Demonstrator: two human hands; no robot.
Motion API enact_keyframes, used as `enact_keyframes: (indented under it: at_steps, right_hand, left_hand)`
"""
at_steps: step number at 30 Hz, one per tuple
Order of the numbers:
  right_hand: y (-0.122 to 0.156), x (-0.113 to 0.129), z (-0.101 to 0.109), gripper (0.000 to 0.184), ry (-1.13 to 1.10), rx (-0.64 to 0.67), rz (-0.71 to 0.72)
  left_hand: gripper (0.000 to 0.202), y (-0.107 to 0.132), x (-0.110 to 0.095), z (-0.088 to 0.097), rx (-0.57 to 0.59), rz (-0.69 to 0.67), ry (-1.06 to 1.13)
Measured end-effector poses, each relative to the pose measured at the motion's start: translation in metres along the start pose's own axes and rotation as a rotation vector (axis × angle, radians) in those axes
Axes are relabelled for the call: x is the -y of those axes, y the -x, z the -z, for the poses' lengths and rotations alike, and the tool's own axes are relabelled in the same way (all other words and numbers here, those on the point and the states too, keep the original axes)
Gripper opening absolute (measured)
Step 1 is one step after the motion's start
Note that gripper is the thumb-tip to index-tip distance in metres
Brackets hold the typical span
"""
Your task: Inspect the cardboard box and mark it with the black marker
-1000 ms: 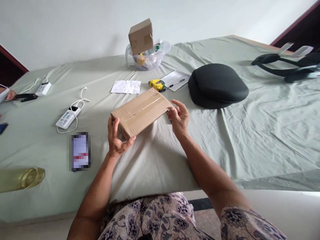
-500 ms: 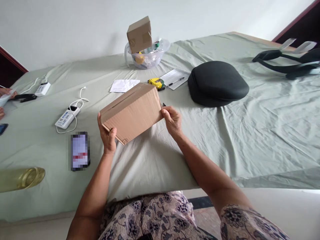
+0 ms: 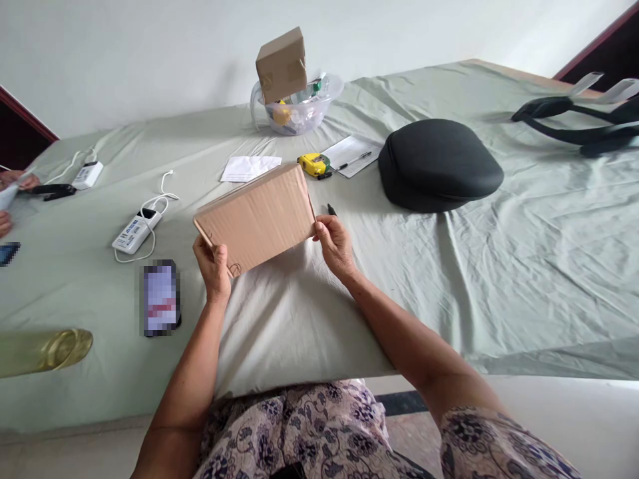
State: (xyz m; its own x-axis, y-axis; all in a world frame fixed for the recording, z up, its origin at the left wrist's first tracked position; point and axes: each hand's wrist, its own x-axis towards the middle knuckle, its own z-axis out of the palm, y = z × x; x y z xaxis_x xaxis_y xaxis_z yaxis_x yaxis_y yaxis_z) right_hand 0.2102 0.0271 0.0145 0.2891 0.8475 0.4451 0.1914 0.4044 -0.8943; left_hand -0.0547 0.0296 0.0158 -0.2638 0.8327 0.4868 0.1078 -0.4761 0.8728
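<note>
A brown cardboard box (image 3: 257,216) is held between my two hands, tilted above the table, with one broad side facing me. My left hand (image 3: 213,266) grips its lower left corner, thumb on the near face and the other fingers behind. On the right edge, my right hand (image 3: 335,245) pinches the cardboard between thumb and fingers. A black marker (image 3: 331,210) lies just beyond my right hand. Behind the box are a yellow tape measure (image 3: 313,163) and a folded white paper (image 3: 249,169).
A clear basin (image 3: 299,120) at the back holds a smaller cardboard box (image 3: 282,64). To the right sits a black case (image 3: 442,165). A phone (image 3: 161,297), a power strip (image 3: 134,231) and a yellowish bottle (image 3: 47,351) lie on the left. Another person's hands (image 3: 12,193) show at the left edge.
The box has turned in my hands, so its near face shows more and its top less. Both hands have shifted slightly with it, my right hand moving a little left.
</note>
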Motion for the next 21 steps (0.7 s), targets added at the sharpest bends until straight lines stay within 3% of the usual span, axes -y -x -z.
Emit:
enact_keyframes:
  at_steps: [3, 8, 11, 15, 21]
  right_hand:
    - [0.004, -0.004, -0.003, 0.051, 0.028, -0.008, 0.012]
    - [0.010, -0.009, -0.004, 0.042, 0.163, -0.074, 0.042]
    - [0.017, -0.009, -0.008, 0.063, 0.324, -0.096, 0.124]
    - [0.027, -0.010, -0.018, 0.100, 0.520, -0.102, 0.228]
    - [0.032, -0.014, -0.022, 0.117, 0.578, -0.091, 0.161]
  left_hand:
    - [0.082, 0.002, 0.001, 0.002, 0.023, -0.009, -0.109]
    - [0.096, 0.008, -0.004, -0.001, 0.157, -0.011, -0.154]
    - [0.103, 0.013, -0.004, -0.006, 0.163, -0.014, -0.214]
    - [0.105, 0.024, -0.004, -0.015, 0.072, -0.050, -0.322]
    - [0.101, 0.038, -0.011, -0.026, -0.008, -0.140, -0.414]
